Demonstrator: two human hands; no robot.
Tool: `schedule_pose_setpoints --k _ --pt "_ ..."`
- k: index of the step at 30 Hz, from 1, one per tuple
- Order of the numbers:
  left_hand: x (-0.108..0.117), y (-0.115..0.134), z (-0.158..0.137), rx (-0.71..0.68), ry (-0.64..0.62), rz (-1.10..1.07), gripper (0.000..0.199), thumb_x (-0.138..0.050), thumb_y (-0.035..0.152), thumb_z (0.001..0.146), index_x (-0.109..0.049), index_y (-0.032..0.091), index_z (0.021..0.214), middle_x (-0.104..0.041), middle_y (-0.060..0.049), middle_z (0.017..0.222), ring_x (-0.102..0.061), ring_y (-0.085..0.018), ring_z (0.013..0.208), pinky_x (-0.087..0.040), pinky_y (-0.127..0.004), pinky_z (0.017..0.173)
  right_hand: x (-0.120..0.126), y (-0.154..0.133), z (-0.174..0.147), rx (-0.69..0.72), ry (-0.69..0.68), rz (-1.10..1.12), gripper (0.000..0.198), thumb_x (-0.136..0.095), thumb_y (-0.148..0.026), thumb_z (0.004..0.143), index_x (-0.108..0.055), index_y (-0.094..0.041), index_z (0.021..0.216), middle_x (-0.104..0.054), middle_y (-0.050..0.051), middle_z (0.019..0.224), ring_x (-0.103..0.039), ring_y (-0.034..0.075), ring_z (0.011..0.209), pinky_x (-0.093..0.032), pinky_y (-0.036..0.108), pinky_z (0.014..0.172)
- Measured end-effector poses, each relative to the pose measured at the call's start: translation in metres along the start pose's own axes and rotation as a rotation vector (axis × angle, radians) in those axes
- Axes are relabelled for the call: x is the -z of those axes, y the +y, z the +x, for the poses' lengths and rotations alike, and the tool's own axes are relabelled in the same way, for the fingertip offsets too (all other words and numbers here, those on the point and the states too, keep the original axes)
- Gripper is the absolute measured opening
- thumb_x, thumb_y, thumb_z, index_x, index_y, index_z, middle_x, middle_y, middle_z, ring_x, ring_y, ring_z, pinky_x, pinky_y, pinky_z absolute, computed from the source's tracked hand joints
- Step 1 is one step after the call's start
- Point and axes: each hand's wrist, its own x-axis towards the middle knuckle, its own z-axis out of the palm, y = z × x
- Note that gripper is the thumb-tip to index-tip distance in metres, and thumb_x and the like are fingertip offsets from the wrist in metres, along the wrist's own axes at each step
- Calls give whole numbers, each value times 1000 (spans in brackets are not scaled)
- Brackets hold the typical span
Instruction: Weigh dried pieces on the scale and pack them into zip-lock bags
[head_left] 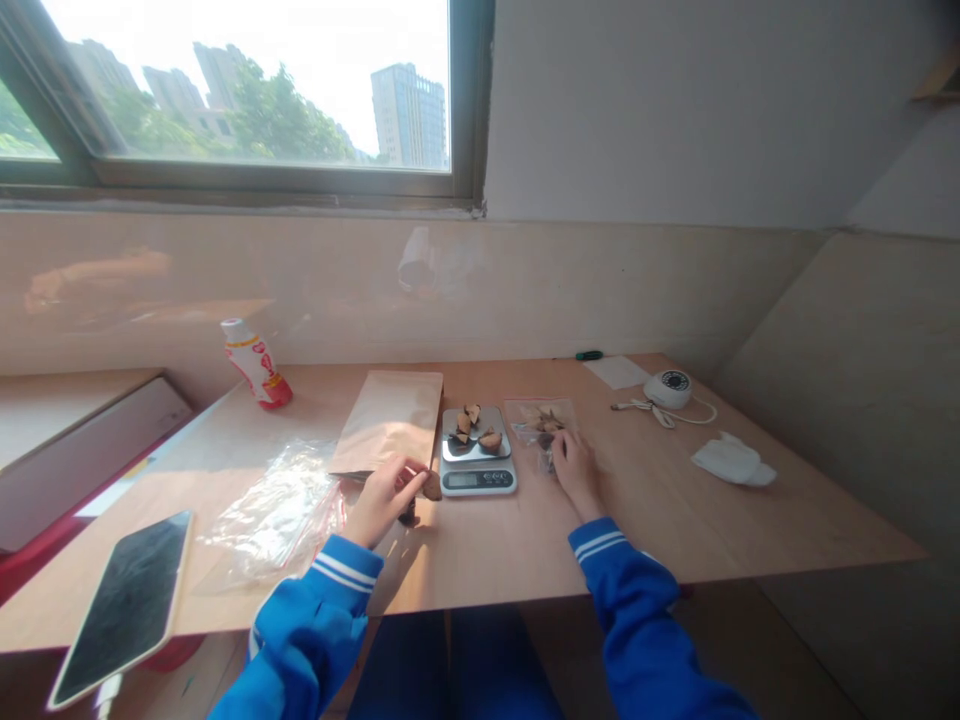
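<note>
My left hand point(385, 497) pinches a flat brown dried piece point(432, 486) just left of the scale; a dark bit shows below its fingers. On the metal plate of the white kitchen scale point(480, 484) lie several brown dried chunks point(463, 424), perhaps dried mushroom or root. The scale's display is too small to read. To its right, my right hand point(576, 468) is closed at the near edge of a clear zip bag point(517, 410). Inside that bag are more dried pieces point(551, 422). The right fingertips are partly hidden.
A brown paper bag point(394, 410) lies left of the scale, beside clear plastic bags point(262, 510). Further left are a phone or tablet point(124, 605) and a red-white bottle point(257, 365). At right are a white corded device point(667, 390), tissue point(731, 460), paper point(616, 372) and a green-handled tool point(589, 355).
</note>
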Motion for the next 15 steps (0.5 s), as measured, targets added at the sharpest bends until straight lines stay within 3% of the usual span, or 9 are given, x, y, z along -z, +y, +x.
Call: schedule_pose_setpoints --k 5,10,15 --pt "-6 23 39 -91 39 -42 20 -50 36 85 -59 18 90 -65 -2 82 -59 -14 70 -48 -27 65 -1 1 0 3 4 -10 34 -29 -28 90 -60 -18 81 -66 11 88 -56 23 85 -41 37 80" --pt "-33 28 91 -100 119 4 12 -54 30 82 -58 19 85 -66 0 78 -60 -13 67 -47 -25 65 -3 2 -1 12 4 -14 35 -28 -28 92 -60 -19 81 -65 9 89 -56 22 87 -40 34 79" --pt "-62 32 133 -93 99 231 16 -44 22 87 -59 19 94 -67 -3 83 -62 -15 78 -46 -26 71 -5 1 -1 2 5 -76 35 -28 -28 92 -60 -18 81 -65 9 87 -55 22 84 -39 32 76"
